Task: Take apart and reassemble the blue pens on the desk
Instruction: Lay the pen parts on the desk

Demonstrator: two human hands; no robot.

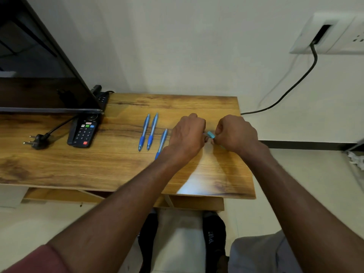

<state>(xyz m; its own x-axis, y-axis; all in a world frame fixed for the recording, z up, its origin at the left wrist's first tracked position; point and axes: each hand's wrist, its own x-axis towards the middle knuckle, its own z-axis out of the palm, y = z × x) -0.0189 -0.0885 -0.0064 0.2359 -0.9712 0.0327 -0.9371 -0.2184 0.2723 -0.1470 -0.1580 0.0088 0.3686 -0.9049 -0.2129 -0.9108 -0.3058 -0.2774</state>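
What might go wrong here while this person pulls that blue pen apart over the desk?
The pen is held between the left hand and the right hand near the desk's right edge, so a loosened small part might drop to the floor. The left forearm lies over the third pen and could nudge it out of line.

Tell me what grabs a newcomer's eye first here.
Both hands, left hand and right hand, meet mid-desk, gripping a light blue plastic pen between them. Left of them three blue pens lie on the wooden desk; a black remote control sits farther left.
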